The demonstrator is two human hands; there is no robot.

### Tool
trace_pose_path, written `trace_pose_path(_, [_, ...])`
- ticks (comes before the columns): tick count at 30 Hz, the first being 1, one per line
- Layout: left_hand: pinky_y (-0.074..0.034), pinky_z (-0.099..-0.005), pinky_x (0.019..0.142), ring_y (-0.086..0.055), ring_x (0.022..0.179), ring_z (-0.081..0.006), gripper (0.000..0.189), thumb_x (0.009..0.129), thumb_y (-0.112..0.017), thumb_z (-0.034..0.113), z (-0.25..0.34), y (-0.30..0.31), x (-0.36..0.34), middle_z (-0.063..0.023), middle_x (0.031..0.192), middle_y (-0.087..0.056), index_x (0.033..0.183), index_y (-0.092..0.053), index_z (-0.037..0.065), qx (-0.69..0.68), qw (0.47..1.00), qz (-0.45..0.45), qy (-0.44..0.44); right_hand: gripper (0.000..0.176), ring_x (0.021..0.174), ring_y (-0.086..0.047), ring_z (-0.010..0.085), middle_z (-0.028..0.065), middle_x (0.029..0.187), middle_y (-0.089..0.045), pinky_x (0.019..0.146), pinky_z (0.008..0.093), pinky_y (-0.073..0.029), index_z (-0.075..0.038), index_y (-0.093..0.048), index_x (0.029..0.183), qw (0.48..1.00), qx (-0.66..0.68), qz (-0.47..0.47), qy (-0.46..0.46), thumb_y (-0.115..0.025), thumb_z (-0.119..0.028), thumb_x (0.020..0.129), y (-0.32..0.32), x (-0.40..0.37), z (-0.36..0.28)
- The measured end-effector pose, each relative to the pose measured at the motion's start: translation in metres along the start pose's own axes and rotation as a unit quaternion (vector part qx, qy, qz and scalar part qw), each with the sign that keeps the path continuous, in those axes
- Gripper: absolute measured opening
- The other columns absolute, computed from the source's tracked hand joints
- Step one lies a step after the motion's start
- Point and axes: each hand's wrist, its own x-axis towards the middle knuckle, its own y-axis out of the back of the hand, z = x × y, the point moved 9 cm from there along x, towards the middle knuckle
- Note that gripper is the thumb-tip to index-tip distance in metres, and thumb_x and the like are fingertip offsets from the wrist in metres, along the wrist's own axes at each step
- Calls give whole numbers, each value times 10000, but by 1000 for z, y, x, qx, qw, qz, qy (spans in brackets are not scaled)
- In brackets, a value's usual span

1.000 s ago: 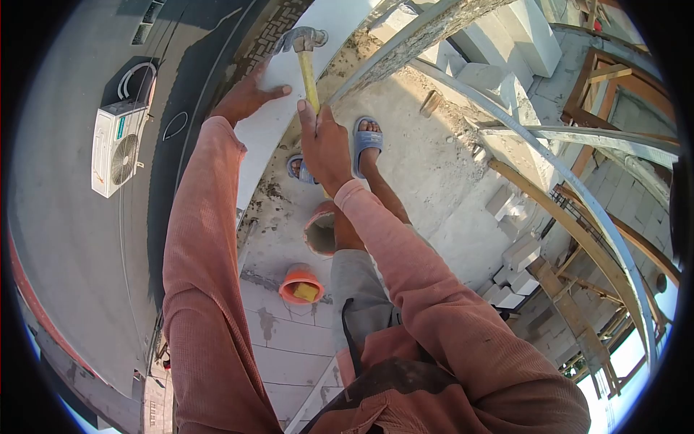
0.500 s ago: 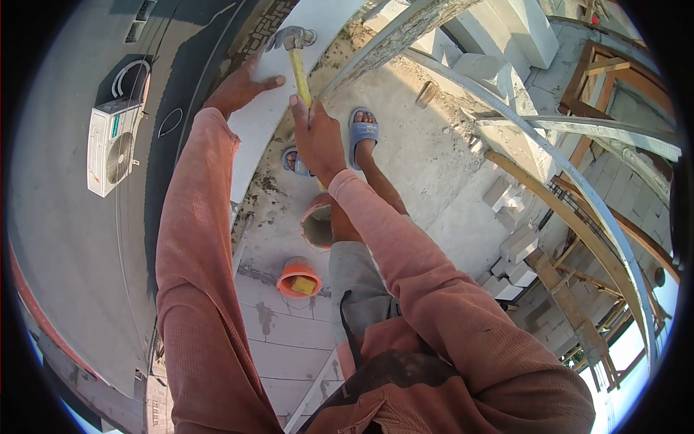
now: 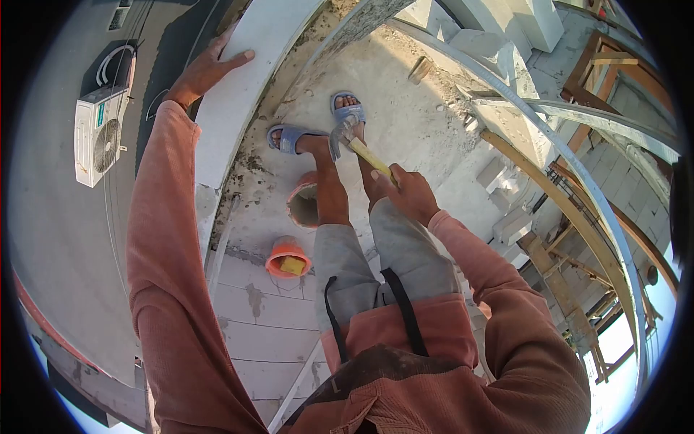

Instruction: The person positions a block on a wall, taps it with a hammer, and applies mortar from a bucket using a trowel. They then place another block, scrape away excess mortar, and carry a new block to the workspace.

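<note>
My right hand [image 3: 410, 192] is wrapped round the yellow handle of a claw hammer [image 3: 369, 153]. The hammer's grey metal head points up and left, in front of my lower legs. My left hand [image 3: 206, 76] lies on the outer edge of a long white wall top [image 3: 249, 79], its thumb stretched across the pale surface. Its other fingers are partly hidden over the far side. My feet, in blue sandals [image 3: 289, 139], stand on the dusty concrete floor just inside this wall.
An orange bucket [image 3: 275, 253] with a yellow sponge-like block [image 3: 292, 265] and a cement-crusted bucket [image 3: 295, 210] stand near my legs. Curved metal strips [image 3: 535, 119] arch over the right side, with white blocks [image 3: 512, 226] beneath. An air conditioner unit [image 3: 103, 137] hangs beyond the wall.
My right hand has drawn the hammer back from the wall top, down and right toward my legs. My left hand still rests on the wall, lower left in view.
</note>
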Motion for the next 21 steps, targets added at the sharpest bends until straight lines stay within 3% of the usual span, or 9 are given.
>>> trace_pose_path(7, [-345,-399,1168,-465,1405,-286,872,897,-669,637,-71,11,-49,-156,1461,-549,1540,-441,94,-43,989,-33,141,515,1096,-678,416,267,1146,-701,966,487,-527,20,-652,1211,960,-84,-126,-235,-594,-423,955,-11,143,138])
trace_pose_path(9, [-372,-388,1150,-489,1378,-282,888,885,-653,679,-96,15,-66,-151,1450,-558,1520,-468,86,29,985,-19,169,496,965,-714,405,258,1014,-727,852,482,-545,50,-668,1163,958,-185,-121,-186,-635,-394,944,-22,202,191])
trace_pose_path(11, [-400,-386,1127,-514,1353,-280,887,886,-645,687,-124,20,-82,-147,1446,-564,1508,-482,76,54,984,9,169,497,1050,-700,413,269,1119,-711,897,488,-542,31,-675,1197,947,-273,-62,-156,-609,-402,963,-5,212,182])
trace_pose_path(13, [-368,-406,1143,-515,1343,-287,831,942,-521,657,-140,15,-103,-173,1435,-566,1498,-470,42,-190,947,46,254,505,1125,-675,416,271,1190,-690,936,486,-536,13,-667,1237,942,-273,-84,-177,-585,-413,979,5,211,168])
trace_pose_path(15, [-249,-434,1215,-406,1440,-313,702,1073,-302,539,-128,9,-119,-208,1533,-470,1524,-397,9,-552,781,147,251,497,1095,-681,421,271,1161,-698,934,493,-535,18,-655,1225,943,-285,-94,-147,-557,-411,994,9,217,171])
trace_pose_path(16, [-337,-415,1176,-512,1358,-309,617,1087,-358,481,-169,1,-112,-187,1442,-575,1460,-500,11,-535,834,34,130,491,1092,-681,424,271,1156,-700,936,498,-532,21,-654,1213,944,-280,-103,-143,-553,-408,997,10,221,173])
trace_pose_path(18, [-356,-410,1159,-516,1355,-285,605,1083,-375,483,-97,3,-132,-153,1467,-560,1445,-522,21,-172,963,30,207,478,1100,-674,433,270,1164,-696,950,515,-523,4,-657,1199,938,-313,-125,-85,-542,-415,1001,7,238,196])
trace_pose_path(19, [-366,-407,1151,-518,1354,-273,600,1081,-383,485,-61,3,-139,-135,1480,-553,1438,-534,27,22,971,20,236,471,1111,-667,439,268,1177,-691,961,526,-517,-15,-662,1197,928,-347,-135,-29,-535,-426,1003,-4,255,223])
trace_pose_path(21, [-365,-396,1148,-520,1349,-262,563,1078,-407,464,-58,-6,-163,-123,1474,-562,1405,-573,37,-56,946,57,313,460,1103,-660,458,273,1170,-688,968,542,-510,-26,-663,1172,924,-355,-141,19,-515,-431,1011,-9,258,210])
